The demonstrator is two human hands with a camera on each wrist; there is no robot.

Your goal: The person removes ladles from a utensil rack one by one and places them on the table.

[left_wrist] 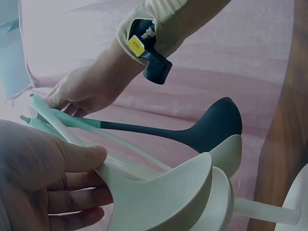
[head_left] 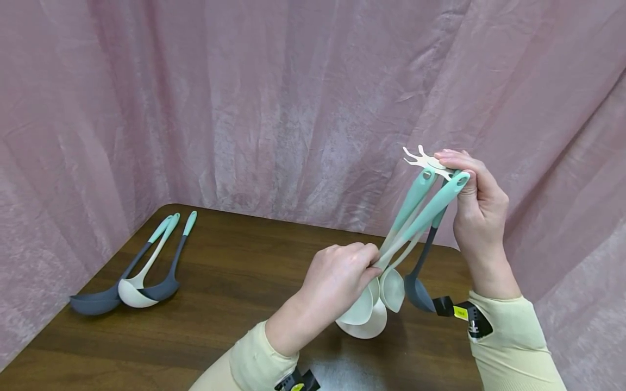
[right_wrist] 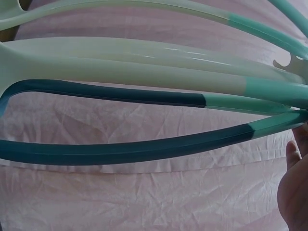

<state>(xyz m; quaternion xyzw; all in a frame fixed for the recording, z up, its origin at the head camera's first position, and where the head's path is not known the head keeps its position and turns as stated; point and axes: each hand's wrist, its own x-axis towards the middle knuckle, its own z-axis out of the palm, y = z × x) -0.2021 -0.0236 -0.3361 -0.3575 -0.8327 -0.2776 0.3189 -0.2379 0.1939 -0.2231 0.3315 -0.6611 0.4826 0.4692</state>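
In the head view my left hand (head_left: pixel 339 277) pinches the pale shaft of a white ladle with a mint handle (head_left: pixel 440 203). In the left wrist view, thumb and fingers grip that white ladle (left_wrist: pixel 166 197) just above its bowl. My right hand (head_left: pixel 481 212) holds the top of a white utensil stand (head_left: pixel 426 161), with the thumb by the ladle's handle end. Hooked prongs stick out leftward. Other white utensils and a dark ladle (head_left: pixel 418 293) hang from the stand. Dark and white shafts (right_wrist: pixel 120 151) run close together in the right wrist view.
On the left of the brown wooden table (head_left: pixel 235 304) lie two dark utensils and a white ladle (head_left: pixel 134 293) with mint handles, their bowls overlapping. A pink curtain (head_left: pixel 293 108) hangs behind the table. The stand's white post (left_wrist: pixel 264 211) joins a base in the left wrist view.
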